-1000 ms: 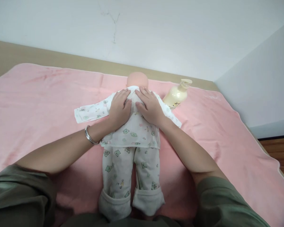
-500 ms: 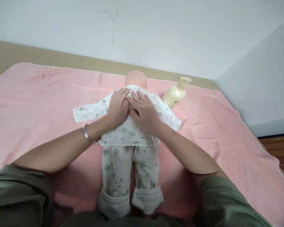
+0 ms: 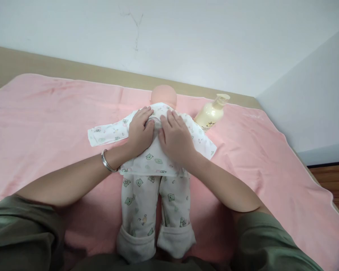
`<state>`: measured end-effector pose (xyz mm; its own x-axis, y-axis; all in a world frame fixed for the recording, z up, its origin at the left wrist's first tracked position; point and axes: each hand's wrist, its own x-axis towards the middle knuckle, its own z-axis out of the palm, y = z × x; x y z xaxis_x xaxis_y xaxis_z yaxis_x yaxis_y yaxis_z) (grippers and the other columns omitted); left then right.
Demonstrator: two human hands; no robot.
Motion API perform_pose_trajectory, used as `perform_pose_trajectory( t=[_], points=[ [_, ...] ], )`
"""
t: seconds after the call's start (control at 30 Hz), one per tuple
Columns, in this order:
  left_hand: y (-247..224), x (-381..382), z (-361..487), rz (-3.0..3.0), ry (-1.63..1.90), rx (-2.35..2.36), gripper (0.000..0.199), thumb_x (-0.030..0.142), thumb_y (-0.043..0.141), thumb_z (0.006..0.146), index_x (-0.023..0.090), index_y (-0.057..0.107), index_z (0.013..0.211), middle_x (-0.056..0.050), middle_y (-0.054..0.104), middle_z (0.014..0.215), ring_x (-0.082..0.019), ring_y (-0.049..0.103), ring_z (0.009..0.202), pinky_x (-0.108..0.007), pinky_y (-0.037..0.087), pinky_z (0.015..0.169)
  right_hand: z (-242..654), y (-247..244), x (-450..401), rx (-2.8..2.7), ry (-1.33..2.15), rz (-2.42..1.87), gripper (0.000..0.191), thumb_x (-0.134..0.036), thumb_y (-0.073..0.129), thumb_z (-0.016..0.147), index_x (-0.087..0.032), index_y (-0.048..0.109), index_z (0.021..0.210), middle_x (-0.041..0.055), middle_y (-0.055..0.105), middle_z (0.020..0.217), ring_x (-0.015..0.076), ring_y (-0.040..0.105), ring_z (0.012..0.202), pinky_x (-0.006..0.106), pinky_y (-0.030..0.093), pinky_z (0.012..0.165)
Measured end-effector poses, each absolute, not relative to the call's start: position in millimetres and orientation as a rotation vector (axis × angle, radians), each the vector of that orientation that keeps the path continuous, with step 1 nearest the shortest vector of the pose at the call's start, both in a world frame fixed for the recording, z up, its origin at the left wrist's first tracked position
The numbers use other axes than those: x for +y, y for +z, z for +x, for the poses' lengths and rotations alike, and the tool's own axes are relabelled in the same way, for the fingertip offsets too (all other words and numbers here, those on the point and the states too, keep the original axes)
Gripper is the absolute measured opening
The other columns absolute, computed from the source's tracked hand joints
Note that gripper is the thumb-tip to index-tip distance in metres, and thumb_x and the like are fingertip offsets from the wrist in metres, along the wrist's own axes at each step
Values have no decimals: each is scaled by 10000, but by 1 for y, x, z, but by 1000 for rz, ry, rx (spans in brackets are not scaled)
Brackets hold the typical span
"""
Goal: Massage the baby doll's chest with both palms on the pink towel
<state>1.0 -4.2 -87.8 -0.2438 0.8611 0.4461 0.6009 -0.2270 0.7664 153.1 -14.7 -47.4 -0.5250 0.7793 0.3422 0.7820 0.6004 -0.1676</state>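
Observation:
A baby doll [image 3: 163,95] lies face down, the back of its bald head away from me. It wears a white patterned shirt [image 3: 155,162] and matching trousers [image 3: 141,203] with turned-up cuffs. My left hand [image 3: 141,130] rests flat on the left of its upper back, a silver bangle on that wrist. On the right of the upper back lies my right hand [image 3: 176,137], fingers extended and pointing toward the head. Neither hand grips anything. A narrow strip of shirt shows between them.
A pale yellow pump bottle [image 3: 210,114] leans beside the doll's right-side sleeve. Under everything spreads a pink blanket [image 3: 59,124] on a wooden surface [image 3: 8,62]. Behind stands a white wall [image 3: 200,41] with a crack; brown flooring [image 3: 333,184] shows at the far right.
My right hand has shifted slightly to the right, off the middle of the back, widening the gap between the hands. My left hand stays almost in place.

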Motion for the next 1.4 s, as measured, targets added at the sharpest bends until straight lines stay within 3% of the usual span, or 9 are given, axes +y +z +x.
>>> perform_pose_trajectory(
  t=[0.17,0.3,0.47,0.7,0.87,0.97,1.1,1.27,1.4],
  points=[
    [-87,-3,0,1731,1453,1732,485,195,355,882,163,698,1223,-81,670,1393,-225,553,1398,-443,354,1304,148,-49,-31,-2582,60,-947,547,-234,369,987,-40,512,1477,140,463,1590,272,317,1563,495,181,1347],
    [-83,-3,1,1773,1410,1758,485,269,373,893,151,683,1247,-89,670,1392,-230,578,1362,-434,398,1273,155,-46,4,-2548,237,-1027,548,-273,396,984,-123,505,1499,88,408,1630,268,291,1577,554,167,1332],
    [-83,-2,1,1810,1366,1770,498,274,429,837,155,669,1257,-84,668,1392,-244,562,1375,-444,391,1278,166,-46,41,-2439,298,-1253,615,-375,416,1002,-115,407,1559,134,337,1663,322,293,1568,595,233,1287],
    [-85,-2,2,1787,1432,1765,509,301,429,822,128,688,1225,-103,683,1368,-246,587,1344,-445,404,1266,155,-46,-9,-2438,25,-1340,578,-297,324,1038,-16,420,1534,208,391,1620,373,340,1536,557,273,1282],
    [-82,-2,1,1801,1427,1739,525,239,382,821,111,686,1229,-119,675,1372,-247,592,1331,-447,419,1249,153,-44,-14,-2603,61,-1071,538,-252,357,1018,-118,477,1524,86,397,1639,315,267,1581,536,215,1323],
    [-81,-3,1,1809,1400,1742,509,220,385,827,149,673,1240,-98,672,1377,-245,591,1327,-459,428,1240,163,-42,17,-2673,211,-998,556,-315,400,1021,-190,429,1562,43,341,1669,299,229,1597,561,189,1325],
    [-80,-3,2,1764,1366,1768,519,245,403,825,144,661,1265,-98,656,1407,-249,563,1369,-465,396,1269,172,-40,41,-2639,281,-1048,587,-447,419,1034,-236,392,1581,60,251,1703,325,194,1604,605,202,1299],
    [-82,-2,2,1775,1387,1756,524,257,403,820,120,667,1251,-111,664,1391,-246,571,1360,-444,398,1267,157,-43,-1,-2469,158,-1306,552,-359,376,1041,-184,424,1562,114,307,1680,365,253,1577,624,236,1278],
    [-83,-2,1,1779,1414,1749,492,258,399,834,144,671,1227,-100,668,1383,-237,578,1347,-439,409,1255,149,-45,-20,-2452,139,-1297,563,-341,387,1023,-158,431,1553,132,305,1679,377,203,1591,635,211,1283]
  ],
)
